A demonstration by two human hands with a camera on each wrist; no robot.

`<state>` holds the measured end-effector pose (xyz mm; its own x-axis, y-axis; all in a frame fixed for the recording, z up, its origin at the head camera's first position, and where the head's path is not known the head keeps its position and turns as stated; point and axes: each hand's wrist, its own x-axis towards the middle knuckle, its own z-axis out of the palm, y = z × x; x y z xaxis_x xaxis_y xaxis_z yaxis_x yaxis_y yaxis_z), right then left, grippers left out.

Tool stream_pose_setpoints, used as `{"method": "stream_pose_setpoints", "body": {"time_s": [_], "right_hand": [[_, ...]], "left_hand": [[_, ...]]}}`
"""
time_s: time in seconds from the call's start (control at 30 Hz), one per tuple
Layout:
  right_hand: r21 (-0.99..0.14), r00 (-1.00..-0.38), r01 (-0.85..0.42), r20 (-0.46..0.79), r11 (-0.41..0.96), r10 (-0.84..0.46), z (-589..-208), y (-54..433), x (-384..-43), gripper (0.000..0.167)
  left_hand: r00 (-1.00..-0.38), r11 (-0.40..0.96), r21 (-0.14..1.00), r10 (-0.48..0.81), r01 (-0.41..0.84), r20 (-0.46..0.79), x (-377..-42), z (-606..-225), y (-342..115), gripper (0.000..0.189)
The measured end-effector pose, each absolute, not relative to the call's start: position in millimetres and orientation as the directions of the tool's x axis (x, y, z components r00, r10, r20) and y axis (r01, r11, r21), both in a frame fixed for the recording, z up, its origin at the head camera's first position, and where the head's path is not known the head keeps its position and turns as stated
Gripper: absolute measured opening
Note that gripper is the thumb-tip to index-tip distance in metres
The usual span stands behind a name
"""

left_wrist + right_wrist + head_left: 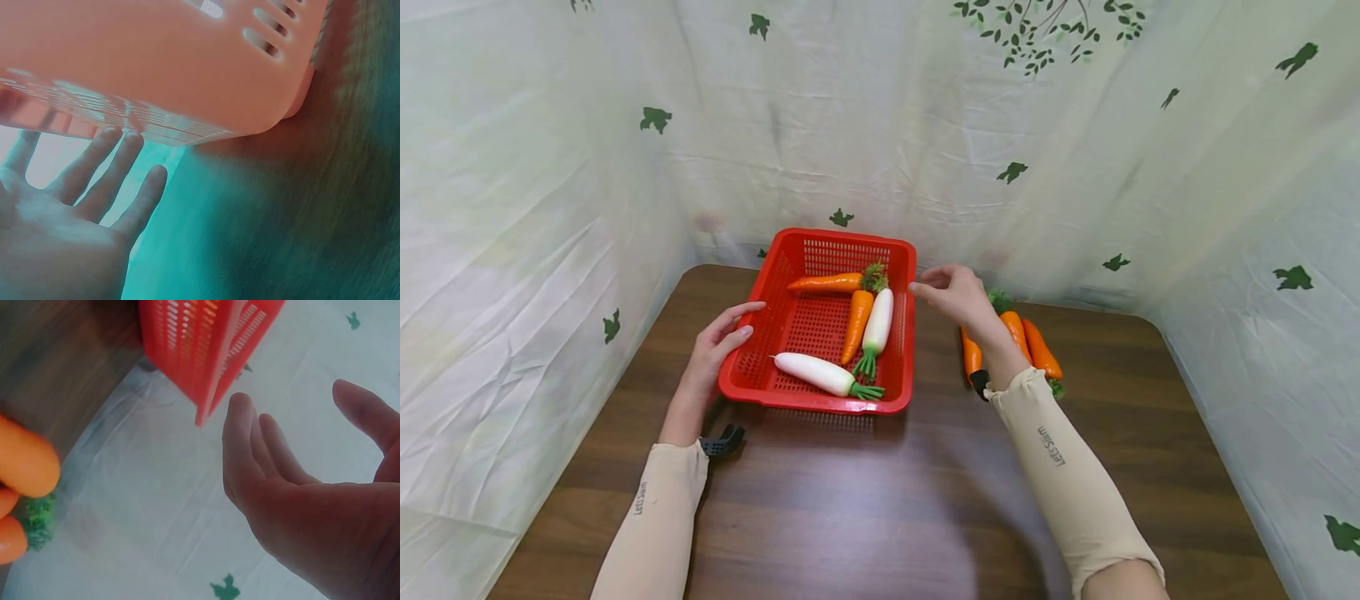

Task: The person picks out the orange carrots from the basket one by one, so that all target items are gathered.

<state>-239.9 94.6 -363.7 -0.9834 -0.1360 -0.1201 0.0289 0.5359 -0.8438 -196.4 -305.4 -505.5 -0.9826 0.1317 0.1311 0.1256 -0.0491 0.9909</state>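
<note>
In the head view a red basket (820, 325) sits at the middle of the frame on a dark wooden table (880, 500), backed by a pale cloth with green leaf prints (880, 125). Inside the basket lie two orange carrots (829, 282) toward its upper part and two white radishes (817, 373), one upright in the frame beside a carrot, one slanting across the lower part. The left hand (718, 342) rests against the basket's left rim with its fingers straight and grasps nothing. The right hand (951, 292) hovers just beside the basket's upper right corner, fingers loosely extended and empty. Right of that forearm, a cluster of loose carrots (1026, 342) lies on the table. In the left wrist view the basket's underside and side wall (156, 62) fill the upper part of the frame, and the straight fingertips (128, 147) touch its lower edge. In the right wrist view the right hand (312, 506) is in the lower right, open and relaxed, a little apart from the basket corner (206, 344) at the top; carrot ends with green tops (25, 487) show at the left edge.
</note>
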Motion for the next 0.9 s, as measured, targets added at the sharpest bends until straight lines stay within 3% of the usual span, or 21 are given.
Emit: {"method": "stream_pose_setpoints", "body": {"time_s": [0.37, 0.57, 0.77, 0.9], "right_hand": [[-0.783, -0.971, 0.053, -0.184, 0.620, -0.150, -357, 59, -257, 0.043], [-0.753, -0.965, 0.061, -0.212, 0.655, -0.153, -354, 40, -268, 0.027], [-0.725, -0.958, 0.122, -0.266, 0.678, -0.111, -358, 21, -282, 0.058], [-0.728, -0.945, 0.184, -0.316, 0.660, -0.085, -363, 11, -290, 0.050]], "left_hand": [[-0.981, -0.057, 0.989, 0.133, 0.134, 0.140, -197, -506, -305, 0.047], [-0.975, -0.091, 0.984, 0.150, 0.153, 0.165, -198, -507, -307, 0.046], [-0.972, -0.095, 0.983, 0.162, 0.154, 0.168, -199, -508, -309, 0.046], [-0.972, -0.095, 0.984, 0.166, 0.149, 0.163, -199, -508, -309, 0.047]]}}
